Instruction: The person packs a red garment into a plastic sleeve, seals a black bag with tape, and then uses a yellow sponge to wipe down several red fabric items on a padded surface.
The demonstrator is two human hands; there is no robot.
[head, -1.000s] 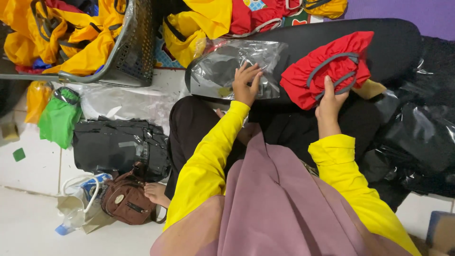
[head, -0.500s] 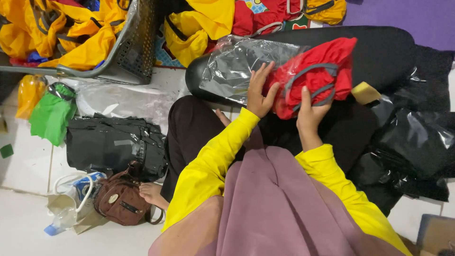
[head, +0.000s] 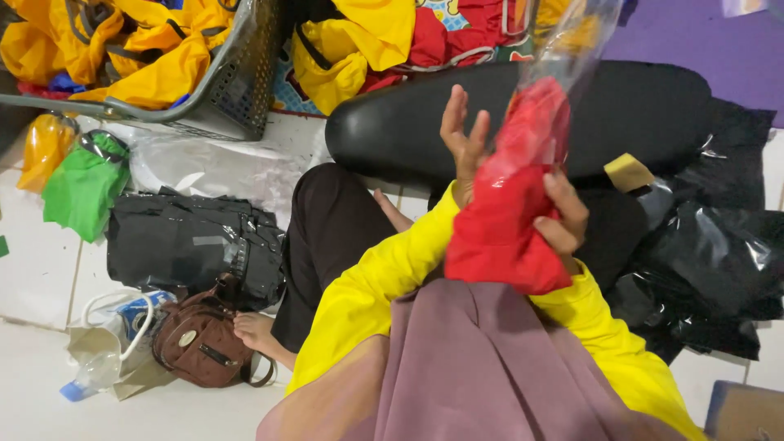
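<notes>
Tiled floor, cluttered; a black cushion (head: 621, 114) lies across the far side with a small yellow block (head: 627, 171) on its near edge. Change since half a second ago: the red bag (head: 510, 204) was lying on the cushion beside the clear plastic sleeve; now it is lifted off, upright in front of the person, with the clear sleeve (head: 572, 41) around its upper end. Reads as the bag being slid into its sleeve, partly in.

Right hand (head: 563, 214) is clamped on the bag's right side. Left hand (head: 464, 143) is spread wide, fingers up, against the bag's left edge; palm contact not certain.

Counts: one red bag in hand; one grey basket (head: 237, 73) far left with yellow bags, number unclear; one green bag (head: 82, 184); one stack of black packets (head: 192, 245); one brown pouch (head: 196, 343).
</notes>
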